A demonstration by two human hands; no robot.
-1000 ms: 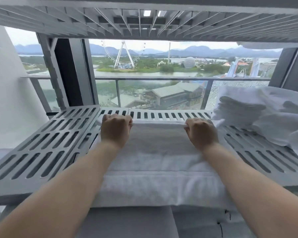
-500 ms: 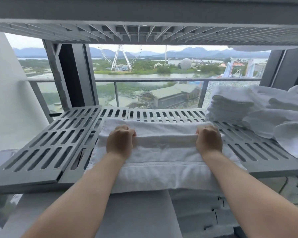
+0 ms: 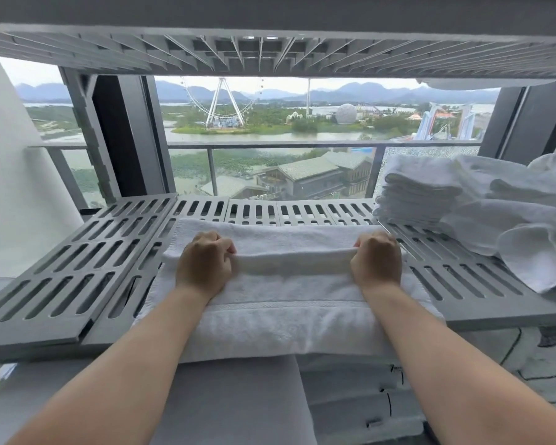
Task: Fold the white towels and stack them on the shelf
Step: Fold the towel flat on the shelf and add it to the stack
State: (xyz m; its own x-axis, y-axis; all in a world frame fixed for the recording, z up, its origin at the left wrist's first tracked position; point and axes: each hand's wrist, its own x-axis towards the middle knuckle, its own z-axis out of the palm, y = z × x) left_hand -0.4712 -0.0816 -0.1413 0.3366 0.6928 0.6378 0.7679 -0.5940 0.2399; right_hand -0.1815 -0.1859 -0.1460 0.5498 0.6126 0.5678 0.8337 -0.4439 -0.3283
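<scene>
A white towel point(image 3: 286, 303) lies spread on the grey slatted shelf point(image 3: 77, 268), its near edge hanging over the shelf's front. My left hand point(image 3: 204, 263) grips the folded-over edge of the towel at its left side. At the right side my right hand point(image 3: 377, 260) grips the same raised fold. The fold stretches taut between both fists, lifted slightly above the towel's lower layer. A stack of folded white towels point(image 3: 418, 191) stands at the shelf's back right.
Loose crumpled white towels point(image 3: 527, 220) pile at the far right of the shelf. Another slatted shelf point(image 3: 270, 49) hangs close overhead. Behind is a glass balcony railing point(image 3: 270, 144). More white linen point(image 3: 350, 396) lies below the shelf's front edge.
Both hands have drawn the towel's far edge toward me, from the back of the shelf to about its middle, forming a fold. The view has tilted slightly.
</scene>
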